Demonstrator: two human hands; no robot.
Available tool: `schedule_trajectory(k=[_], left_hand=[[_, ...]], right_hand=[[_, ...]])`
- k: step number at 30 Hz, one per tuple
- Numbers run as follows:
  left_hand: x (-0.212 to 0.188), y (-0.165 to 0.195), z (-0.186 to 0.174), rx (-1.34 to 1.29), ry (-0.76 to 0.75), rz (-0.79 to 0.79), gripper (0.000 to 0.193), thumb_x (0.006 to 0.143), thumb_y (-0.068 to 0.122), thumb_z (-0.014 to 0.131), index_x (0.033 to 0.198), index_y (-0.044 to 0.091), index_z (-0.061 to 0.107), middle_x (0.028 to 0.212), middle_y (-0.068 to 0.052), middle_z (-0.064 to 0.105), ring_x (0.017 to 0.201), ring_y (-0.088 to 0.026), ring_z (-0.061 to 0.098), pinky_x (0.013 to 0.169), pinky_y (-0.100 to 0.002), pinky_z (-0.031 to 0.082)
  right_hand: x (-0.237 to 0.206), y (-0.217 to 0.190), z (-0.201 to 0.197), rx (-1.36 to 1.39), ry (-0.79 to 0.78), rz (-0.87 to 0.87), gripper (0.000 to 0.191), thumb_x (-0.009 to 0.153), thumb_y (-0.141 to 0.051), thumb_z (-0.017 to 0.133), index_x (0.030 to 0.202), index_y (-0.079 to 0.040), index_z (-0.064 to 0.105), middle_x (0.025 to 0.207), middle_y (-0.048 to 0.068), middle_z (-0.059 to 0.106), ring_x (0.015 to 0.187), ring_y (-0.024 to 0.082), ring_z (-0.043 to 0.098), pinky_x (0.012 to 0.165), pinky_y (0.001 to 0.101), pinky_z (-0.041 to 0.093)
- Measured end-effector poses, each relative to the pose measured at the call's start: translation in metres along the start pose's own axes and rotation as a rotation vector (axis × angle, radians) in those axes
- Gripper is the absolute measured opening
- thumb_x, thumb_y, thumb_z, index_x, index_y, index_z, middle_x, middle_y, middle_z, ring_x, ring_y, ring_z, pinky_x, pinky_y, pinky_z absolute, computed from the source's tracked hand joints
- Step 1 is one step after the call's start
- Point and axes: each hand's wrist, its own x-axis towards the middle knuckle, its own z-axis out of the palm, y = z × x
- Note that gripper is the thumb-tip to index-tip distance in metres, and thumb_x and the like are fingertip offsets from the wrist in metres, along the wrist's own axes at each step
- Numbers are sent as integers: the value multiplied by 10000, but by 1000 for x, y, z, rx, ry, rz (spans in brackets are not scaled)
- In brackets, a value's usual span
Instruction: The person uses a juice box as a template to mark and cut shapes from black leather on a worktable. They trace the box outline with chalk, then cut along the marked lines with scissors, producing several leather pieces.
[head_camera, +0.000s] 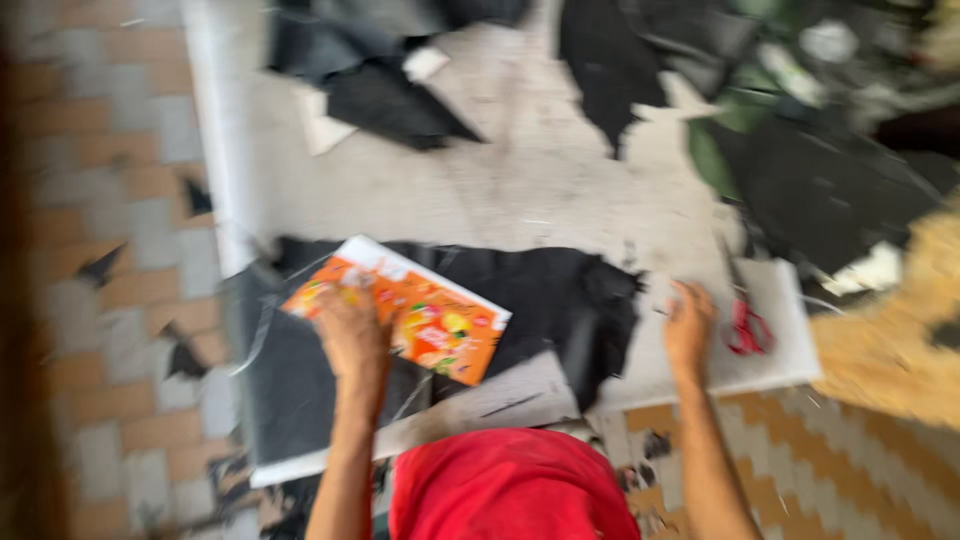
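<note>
The picture is blurred by motion. My left hand (352, 335) grips an orange and white printed cardboard box (420, 315), flat and tilted, over a black sheet of material (540, 300) spread on the white worktable (560, 180). My right hand (688, 328) rests flat on the table at the sheet's right edge, fingers together, with nothing in it. A red-handled pair of scissors (745, 328) lies just right of that hand. My red garment (510, 485) fills the bottom centre.
More black pieces (400, 100) lie at the table's far side, with a dark heap (830, 180) at the right. Tan fibrous stuff (890, 340) sits at the right edge. The floor (110, 200) is patterned orange and grey, with black scraps on it.
</note>
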Motion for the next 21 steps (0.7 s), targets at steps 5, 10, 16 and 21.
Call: schedule_trajectory(k=[5,10,16,21], left_hand=[[1,1,-7,-6,-174,-76,1107,746,696,729,1563,84,302,1569,-305,317,1452,-505,292,1154,-639,287],[3,1,-35,-112,-252,-114,1261,666,669,822,1605,71,231,1606,-321,217,1468,-549,212,1159,-667,237],[2,-4,-44,-136,-281,-236,1223,661,642,834,1608,188,209,1638,-217,170,1474,-562,132,1066,-819,202],[3,-5,-39,-61,-292,-221,1220,675,663,804,1624,178,210,1648,-207,184,1460,-598,141,1090,-795,198]], right_hand=[[1,8,8,-22,-28,156,448,896,45,765,1320,-87,703,1201,212,610,1186,385,559,1011,459,481],[22,16,2,139,-235,332,336,872,-40,844,1187,-41,731,1041,145,725,1023,296,601,836,419,503],[85,-96,32,679,-371,237,206,970,-38,761,1130,53,668,1113,90,684,867,175,680,755,280,543],[108,-320,82,777,-626,-365,155,937,-7,720,1091,-17,730,1041,120,647,917,204,684,795,301,551]])
